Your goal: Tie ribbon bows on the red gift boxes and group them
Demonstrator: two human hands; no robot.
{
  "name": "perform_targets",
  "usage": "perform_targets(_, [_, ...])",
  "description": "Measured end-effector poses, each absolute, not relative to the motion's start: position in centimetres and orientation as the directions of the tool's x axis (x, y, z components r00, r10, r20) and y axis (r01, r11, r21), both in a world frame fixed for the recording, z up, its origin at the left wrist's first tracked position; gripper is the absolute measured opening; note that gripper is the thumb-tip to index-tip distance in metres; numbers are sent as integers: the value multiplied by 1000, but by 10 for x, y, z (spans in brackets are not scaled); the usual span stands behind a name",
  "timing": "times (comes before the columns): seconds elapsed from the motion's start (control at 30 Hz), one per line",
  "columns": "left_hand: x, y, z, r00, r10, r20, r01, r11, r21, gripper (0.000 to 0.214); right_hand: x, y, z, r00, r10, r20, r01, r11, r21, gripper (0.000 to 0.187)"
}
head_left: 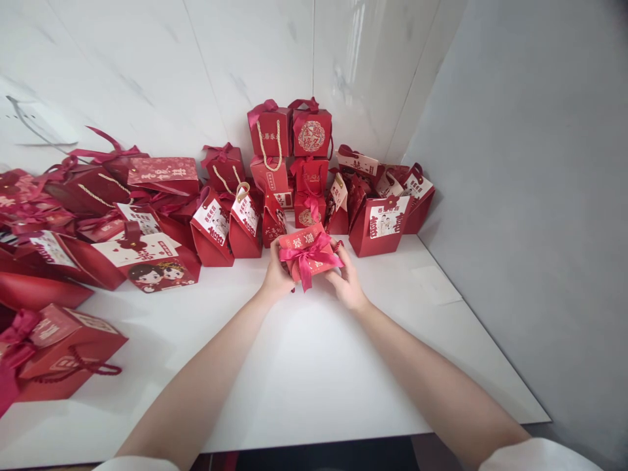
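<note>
A red gift box [300, 243] with a magenta ribbon bow on top is held between my two hands above the white table. My left hand [277, 275] grips its left side, and my right hand [349, 280] wraps round its right side near a dark red cord. Just behind it stand stacked red boxes: one with a rope handle [269, 136] at upper left, one with a round floral print [312, 135] at upper right. A pointed red box with a couple picture [273, 219] stands close behind my left hand.
Several red gift boxes crowd the left side, including one with a cartoon couple [161, 271] and a ribboned one [73, 353] near the front. More boxes [377, 235] stand at right. The white table [314, 373] meets a grey wall [530, 196] on the right.
</note>
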State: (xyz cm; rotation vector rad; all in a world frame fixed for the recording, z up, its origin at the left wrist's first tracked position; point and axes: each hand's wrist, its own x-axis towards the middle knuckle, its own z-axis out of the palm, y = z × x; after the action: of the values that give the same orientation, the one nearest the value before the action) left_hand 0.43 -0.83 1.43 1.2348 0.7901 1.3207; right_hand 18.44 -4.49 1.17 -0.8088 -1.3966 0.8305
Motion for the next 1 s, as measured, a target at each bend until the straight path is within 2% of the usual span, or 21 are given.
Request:
perform_targets(0.17, [3,-6,8,171,945,279,-56,-274,960,94,184,-44,14,-9,844,537,33,537,-843,55])
perform_targets(0.27, [1,-7,11,164,954,252,-64,-244,968,97,181,-42,10,75,867,493,27,493,-870,44])
perform_targets(0.4, [-2,-8,20,120,982,146,-94,-135,986,98,181,-42,7,293,908,300,31,304,-952,27])
perform_targets(0.47, [-3,-8,23,111,985,131,-109,-119,987,99,182,-44,10,340,877,340,57,341,-938,28])
perform_targets(0.53, [-3,-8,22,161,973,165,-123,-146,982,100,184,-47,15,310,841,444,72,444,-893,37])
perform_targets(0.6, [-2,-8,19,254,935,246,-146,-215,966,102,183,-49,19,243,846,476,18,486,-874,46])
perform_targets(0.7, [-1,-10,16,373,862,343,-160,-304,939,105,182,-48,20,106,919,380,-160,393,-905,52])
perform_targets(0.77, [0,-11,15,402,835,375,-143,-347,927,104,182,-46,18,39,935,352,-212,352,-912,53])
perform_targets(1.0, [-2,-8,12,427,795,431,-52,-454,889,98,186,-45,17,88,919,385,-125,394,-911,46])
